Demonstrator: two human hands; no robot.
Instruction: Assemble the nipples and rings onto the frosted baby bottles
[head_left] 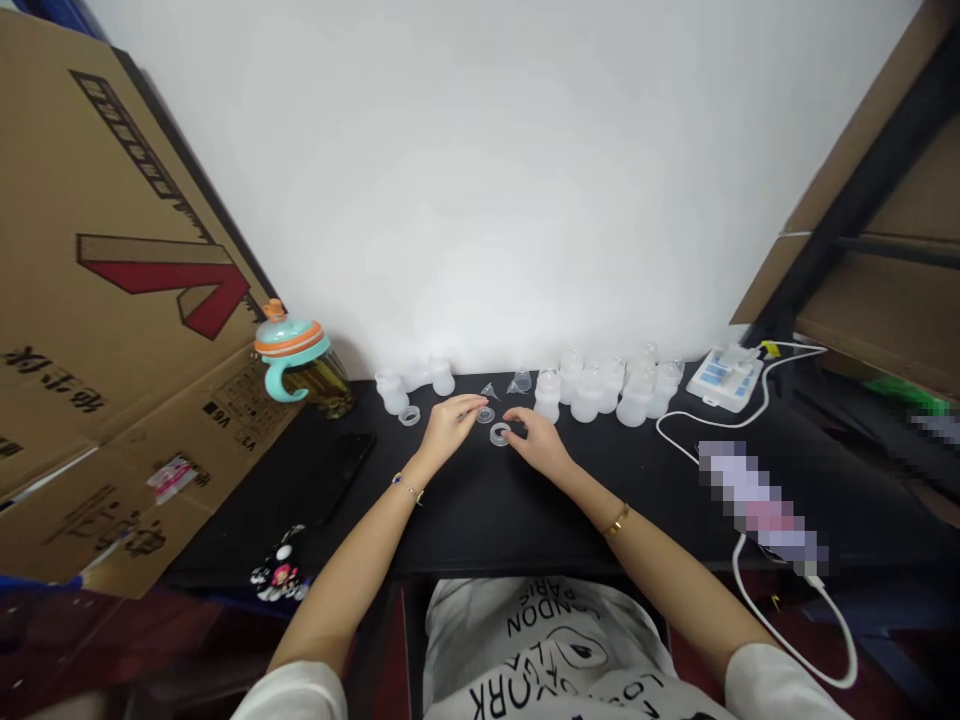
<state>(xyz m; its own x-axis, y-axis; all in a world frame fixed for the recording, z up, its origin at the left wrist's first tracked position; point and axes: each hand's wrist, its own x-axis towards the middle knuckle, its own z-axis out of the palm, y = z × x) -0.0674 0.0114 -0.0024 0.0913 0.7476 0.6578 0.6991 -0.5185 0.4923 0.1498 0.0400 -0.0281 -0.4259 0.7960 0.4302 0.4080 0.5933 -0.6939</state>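
My left hand (454, 424) has its fingers drawn together in a pinch at the edge of a clear bottle nipple (487, 415). Just in front and to the right is a whitish collar ring (498, 434). My right hand (541, 442) is beside this ring, thumb tip at its right side, with the index finger apart from the thumb. Behind the hands lie more clear nipples (490, 391). Another ring (409, 416) rests left of my left hand, near frosted baby bottles without tops (392, 391). Several bottles with clear tops (585, 395) stand to the right.
A teal-lidded jug (300, 360) stands at the left, by a large cardboard box (120, 300). A dark phone (341, 475) lies on the black table (480, 520). To the right are a power strip (724, 378), a white cable (765, 395) and a pixelated object (761, 505). A white wall closes the back.
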